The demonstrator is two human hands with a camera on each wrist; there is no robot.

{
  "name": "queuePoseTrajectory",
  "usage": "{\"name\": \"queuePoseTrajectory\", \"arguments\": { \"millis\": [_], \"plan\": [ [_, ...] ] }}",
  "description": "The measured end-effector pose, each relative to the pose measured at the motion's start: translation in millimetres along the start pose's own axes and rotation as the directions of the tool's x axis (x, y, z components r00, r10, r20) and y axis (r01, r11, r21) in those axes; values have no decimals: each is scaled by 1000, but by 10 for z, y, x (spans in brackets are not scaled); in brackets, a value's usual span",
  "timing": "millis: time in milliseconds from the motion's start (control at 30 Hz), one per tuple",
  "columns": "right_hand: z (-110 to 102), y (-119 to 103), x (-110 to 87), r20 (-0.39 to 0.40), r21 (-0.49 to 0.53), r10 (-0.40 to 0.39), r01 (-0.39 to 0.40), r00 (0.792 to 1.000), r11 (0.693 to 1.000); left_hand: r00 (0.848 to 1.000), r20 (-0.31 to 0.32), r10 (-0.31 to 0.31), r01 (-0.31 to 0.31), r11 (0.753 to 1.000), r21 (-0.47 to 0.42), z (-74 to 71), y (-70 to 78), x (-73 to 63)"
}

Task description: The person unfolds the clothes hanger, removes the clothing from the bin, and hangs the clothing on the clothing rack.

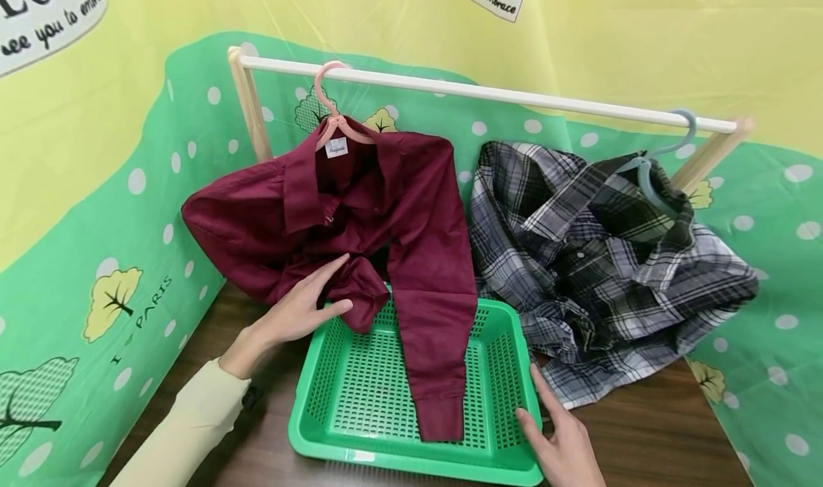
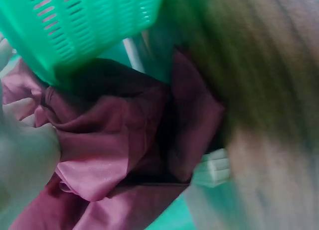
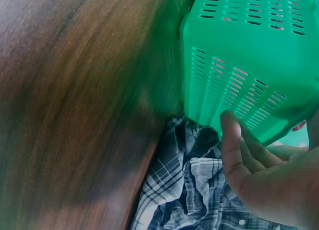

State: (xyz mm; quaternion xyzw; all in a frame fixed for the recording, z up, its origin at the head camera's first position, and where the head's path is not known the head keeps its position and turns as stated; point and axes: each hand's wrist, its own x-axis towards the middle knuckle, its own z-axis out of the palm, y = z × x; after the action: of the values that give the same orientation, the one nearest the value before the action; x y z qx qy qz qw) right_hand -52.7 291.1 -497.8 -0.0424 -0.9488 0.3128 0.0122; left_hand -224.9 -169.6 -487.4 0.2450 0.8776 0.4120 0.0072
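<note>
A maroon long-sleeved shirt (image 1: pixel 427 216) hangs on a pink hanger (image 1: pixel 324 94). One sleeve drapes down into a green perforated basket (image 1: pixel 369 457). My left hand (image 1: pixel 296 314) touches the bunched lower part of the shirt above the basket's far left corner, fingers extended. In the left wrist view, maroon folds (image 2: pixel 99 145) lie against that hand, and some fingers are hidden. My right hand (image 1: pixel 566 440) holds the basket's right rim, thumb on the inner side and fingers along the outer wall. The right wrist view has those fingers (image 3: pixel 232 140) against the basket wall (image 3: pixel 219 90).
Behind the basket stands a rack with a white bar (image 1: pixel 489 94) and wooden posts (image 1: pixel 251 108). To the right, a grey plaid shirt (image 1: pixel 604 258) hangs on a blue hanger (image 1: pixel 649 180), its hem on the dark wooden table (image 1: pixel 669 430). A patterned cloth backdrop (image 1: pixel 193 101) surrounds everything.
</note>
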Motion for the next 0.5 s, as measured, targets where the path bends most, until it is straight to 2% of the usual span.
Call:
{"name": "queuePoseTrajectory", "arguments": {
  "millis": [133,233,300,400,433,500],
  "plan": [
    [7,0,-1,0,-1,0,0,1000,1000,1000,-27,-3,4,1000,30,14,-4,-41],
    [8,0,2,10,-3,6,-6,1000,1000,997,-72,21,-11,990,143,-6,103,-68],
    [9,-2,8,17,10,17,-17,1000,1000,990,-121,67,-33,965,259,-21,206,-78],
    [10,-8,16,34,28,37,-38,999,999,967,-192,169,-80,912,401,-36,376,-93],
    [10,-10,18,37,35,42,-43,998,998,958,-206,199,-99,904,416,-36,431,-98],
    [9,-14,22,50,37,55,-57,997,998,950,-208,234,-137,908,396,-24,529,-106]
  ]
}}
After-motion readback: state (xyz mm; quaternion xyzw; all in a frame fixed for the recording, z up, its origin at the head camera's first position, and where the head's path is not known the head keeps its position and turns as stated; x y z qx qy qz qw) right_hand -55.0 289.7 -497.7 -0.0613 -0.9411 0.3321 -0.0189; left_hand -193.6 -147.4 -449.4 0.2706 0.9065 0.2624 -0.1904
